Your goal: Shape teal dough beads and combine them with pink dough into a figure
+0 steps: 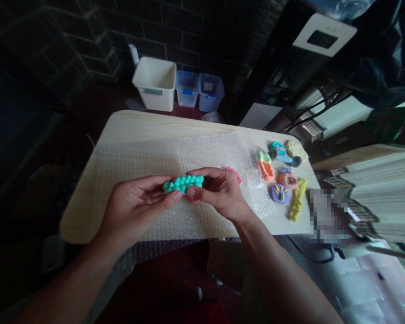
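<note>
A turquoise-green, bumpy piece that looks like modelled clay (183, 183) is held above the table between both hands. My left hand (135, 202) grips its left end, thumb along the near side. At the other end, my right hand (219, 191) pinches it between thumb and fingers. A bit of red shows just under the piece by the right thumb; what it belongs to is unclear. Bubble wrap (202, 155) lies spread beneath the hands. Partly hidden behind my right hand is a bumpy pink thing (234, 174) on the wrap.
On the table's (145, 121) right end sit several clay-like pieces: an orange-and-green one (265, 166), a purple disc (279, 194), a yellow strip (297, 200) and a blue-grey one (285, 157). A white bin (155, 85) and two clear tubs (188, 88) stand beyond the far edge.
</note>
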{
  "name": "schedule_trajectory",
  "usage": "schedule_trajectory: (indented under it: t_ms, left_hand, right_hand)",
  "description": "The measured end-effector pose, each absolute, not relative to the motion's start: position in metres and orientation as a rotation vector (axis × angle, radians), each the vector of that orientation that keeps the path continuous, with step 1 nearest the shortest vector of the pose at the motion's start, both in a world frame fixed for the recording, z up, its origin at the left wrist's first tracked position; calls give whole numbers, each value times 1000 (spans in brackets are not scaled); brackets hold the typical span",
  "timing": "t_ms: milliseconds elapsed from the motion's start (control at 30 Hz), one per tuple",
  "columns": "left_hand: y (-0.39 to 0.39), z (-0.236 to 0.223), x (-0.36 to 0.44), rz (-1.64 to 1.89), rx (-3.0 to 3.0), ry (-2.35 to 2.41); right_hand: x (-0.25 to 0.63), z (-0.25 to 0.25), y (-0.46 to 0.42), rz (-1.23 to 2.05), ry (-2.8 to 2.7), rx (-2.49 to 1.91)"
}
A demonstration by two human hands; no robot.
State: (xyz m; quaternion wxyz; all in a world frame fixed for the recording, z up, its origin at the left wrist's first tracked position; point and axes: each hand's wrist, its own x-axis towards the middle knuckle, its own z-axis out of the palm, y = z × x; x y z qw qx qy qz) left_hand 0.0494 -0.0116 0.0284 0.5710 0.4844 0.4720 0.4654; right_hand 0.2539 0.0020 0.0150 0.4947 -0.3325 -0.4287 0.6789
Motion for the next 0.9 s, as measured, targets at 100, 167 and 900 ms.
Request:
schedule_trajectory:
  t_ms: [100, 167, 900]
  left_hand:
    - [-13, 27, 51, 1121, 1126, 1086]
    - [-14, 25, 51, 1110, 1117, 1054]
    - [-10, 26, 44, 996, 1032, 948]
  right_hand:
    - [253, 15, 2, 1620, -1057, -823]
    - [253, 16, 1, 1608, -1081, -836]
    - [261, 12, 1, 1644, -1080, -851]
